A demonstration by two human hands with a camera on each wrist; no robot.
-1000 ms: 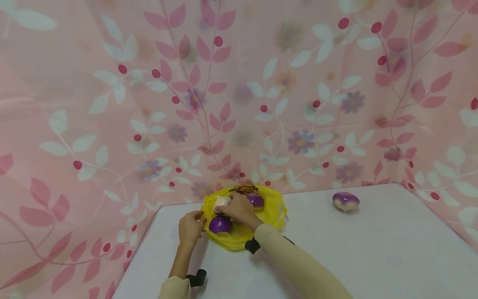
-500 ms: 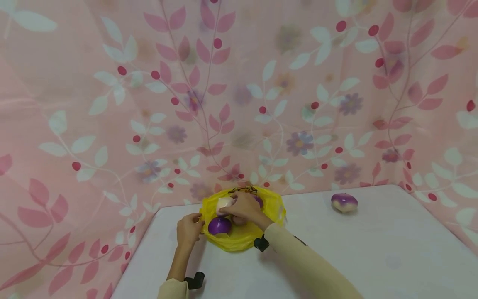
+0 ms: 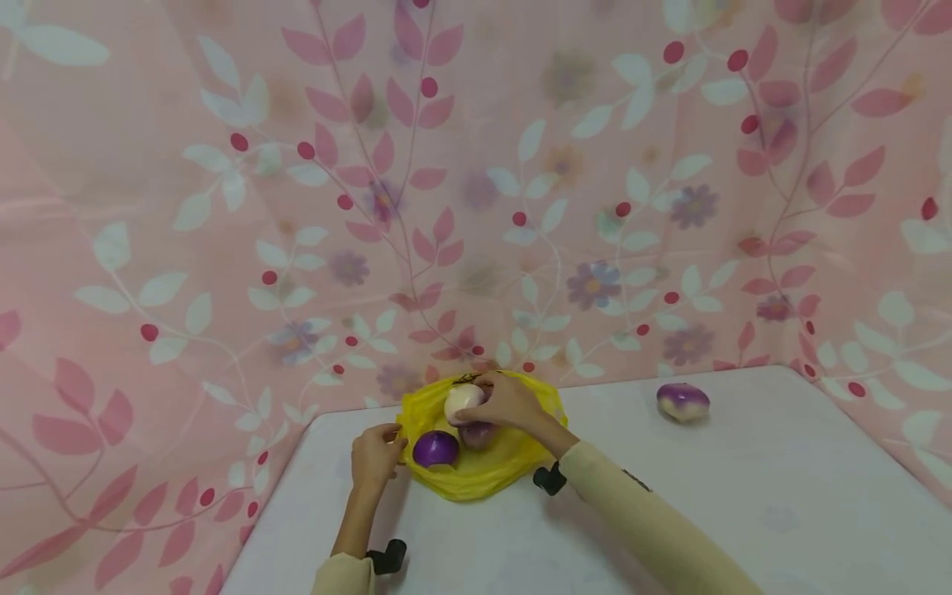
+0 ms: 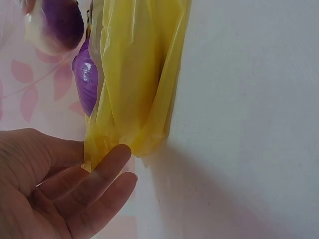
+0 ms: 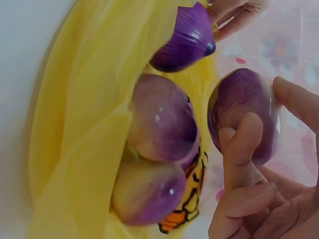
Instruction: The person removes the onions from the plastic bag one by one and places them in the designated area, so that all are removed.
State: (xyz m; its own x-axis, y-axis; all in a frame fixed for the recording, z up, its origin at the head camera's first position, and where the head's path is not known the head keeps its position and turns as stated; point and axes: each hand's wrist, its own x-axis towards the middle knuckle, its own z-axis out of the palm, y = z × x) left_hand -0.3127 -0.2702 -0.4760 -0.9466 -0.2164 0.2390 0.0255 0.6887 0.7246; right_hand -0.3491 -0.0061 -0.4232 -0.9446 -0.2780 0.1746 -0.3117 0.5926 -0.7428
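Note:
A yellow plastic bag point(image 3: 506, 479) lies with its mouth wide on the table, and my left hand point(image 3: 375, 454) pinches its left edge between thumb and fingers. Above the mouth, my right hand point(image 3: 515, 405) holds a white and purple turnip point(image 3: 463, 405) by thumb and fingertips, apart from the things below. Inside the bag, a glossy deep purple, onion-shaped vegetable point(image 5: 184, 40) lies at the left. Beside it the right wrist view shows one turnip point(image 5: 162, 119) and a second turnip point(image 5: 149, 191), touching each other. The right hand partly hides the bag's contents in the head view.
Another purple and white turnip point(image 3: 683, 402) lies on the white table point(image 3: 744, 496), well right of the bag. A pink floral cloth point(image 3: 476, 207) hangs right behind the table's back edge.
My right hand has lifted the turnip and moved it a little to the right over the bag, uncovering another turnip beneath. My left hand has stayed at the bag's edge.

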